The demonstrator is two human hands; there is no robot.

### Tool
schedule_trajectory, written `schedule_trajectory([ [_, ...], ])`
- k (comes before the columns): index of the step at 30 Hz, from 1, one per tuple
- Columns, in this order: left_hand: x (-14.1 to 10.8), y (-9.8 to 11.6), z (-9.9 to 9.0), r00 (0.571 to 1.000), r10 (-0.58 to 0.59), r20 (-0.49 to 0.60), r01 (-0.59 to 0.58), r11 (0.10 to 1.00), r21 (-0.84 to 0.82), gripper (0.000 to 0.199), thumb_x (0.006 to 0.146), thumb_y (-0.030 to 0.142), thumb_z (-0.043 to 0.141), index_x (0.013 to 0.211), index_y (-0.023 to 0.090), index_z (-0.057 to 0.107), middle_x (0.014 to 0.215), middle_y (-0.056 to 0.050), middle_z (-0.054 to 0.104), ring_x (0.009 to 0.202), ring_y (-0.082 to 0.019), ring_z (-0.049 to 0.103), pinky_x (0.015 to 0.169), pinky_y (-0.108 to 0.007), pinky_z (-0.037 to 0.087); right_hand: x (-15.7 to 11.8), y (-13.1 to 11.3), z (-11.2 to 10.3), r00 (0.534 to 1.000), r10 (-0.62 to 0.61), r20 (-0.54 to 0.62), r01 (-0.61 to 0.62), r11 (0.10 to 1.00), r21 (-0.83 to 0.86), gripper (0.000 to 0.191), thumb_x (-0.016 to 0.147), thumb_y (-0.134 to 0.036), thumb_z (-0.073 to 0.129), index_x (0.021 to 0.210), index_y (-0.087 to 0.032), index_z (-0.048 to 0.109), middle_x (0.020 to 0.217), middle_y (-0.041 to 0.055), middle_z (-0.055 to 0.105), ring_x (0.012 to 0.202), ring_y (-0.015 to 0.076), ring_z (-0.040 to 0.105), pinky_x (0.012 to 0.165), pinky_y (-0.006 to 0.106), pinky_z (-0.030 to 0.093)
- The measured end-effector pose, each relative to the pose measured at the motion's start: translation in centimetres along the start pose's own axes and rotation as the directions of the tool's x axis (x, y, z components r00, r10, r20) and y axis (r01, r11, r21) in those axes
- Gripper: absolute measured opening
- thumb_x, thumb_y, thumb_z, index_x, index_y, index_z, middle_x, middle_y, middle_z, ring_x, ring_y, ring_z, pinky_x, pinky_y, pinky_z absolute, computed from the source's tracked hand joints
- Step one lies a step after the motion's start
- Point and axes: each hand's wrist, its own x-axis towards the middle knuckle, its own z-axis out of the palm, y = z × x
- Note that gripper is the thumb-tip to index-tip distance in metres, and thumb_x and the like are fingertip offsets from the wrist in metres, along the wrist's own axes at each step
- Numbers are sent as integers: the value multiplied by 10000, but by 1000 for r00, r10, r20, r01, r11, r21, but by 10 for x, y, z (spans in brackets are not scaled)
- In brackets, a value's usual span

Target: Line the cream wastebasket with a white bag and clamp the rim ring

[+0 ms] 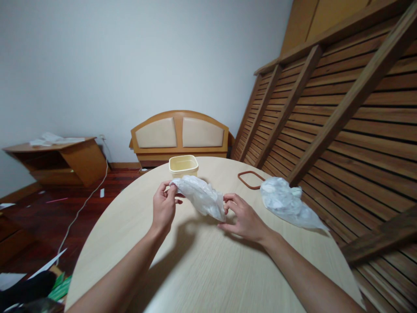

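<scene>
A crumpled, translucent white plastic bag (202, 198) is stretched between my hands just above the round table (195, 278). My left hand (165, 202) pinches its left end between thumb and fingers. At the bag's right end, my right hand (239, 216) has its thumb and fingers apart, with the fingertips at the plastic; whether they grip it is unclear. Behind the bag stands an open, pale yellow plastic container (183, 165), its lower front partly hidden. To the right lies a brown rounded-square ring (250, 179).
Another crumpled plastic bag (289, 202) rests by the table's right edge. A slatted wooden panel (325, 126) leans close along the right. Beyond the table is a padded headboard (179, 132). On the left, a low wooden cabinet (74, 161) and a white cord (84, 206) are seen.
</scene>
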Motion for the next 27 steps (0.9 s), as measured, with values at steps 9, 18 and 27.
schedule_trajectory([
  [9, -1, 0, 0, 997, -48, 59, 51, 997, -51, 489, 710, 538, 758, 990, 183, 572, 865, -45, 739, 798, -189, 716, 578, -222, 509, 3, 16, -3, 920, 321, -226, -277, 939, 205, 16, 878, -217, 600, 867, -227, 595, 860, 22, 672, 842, 207, 666, 807, 353, 524],
  [18, 3, -7, 0, 996, -47, 77, 44, 998, 46, 513, 653, 488, 780, 1009, 150, 634, 959, -84, 739, 880, -194, 692, 629, -225, 519, 5, 46, -9, 683, 516, -518, -303, 844, 442, 160, 835, -358, 637, 898, -226, 572, 817, 27, 651, 753, 196, 646, 704, 316, 551],
  [27, 5, -9, -2, 996, -87, 34, 85, 995, 52, 372, 647, 369, 702, 942, 158, 622, 930, -31, 690, 565, -97, 631, 527, -223, 517, 1, 54, -15, 706, 527, -474, -321, 834, 448, 258, 856, -455, 618, 868, -200, 652, 803, 35, 702, 747, 210, 664, 708, 328, 545],
])
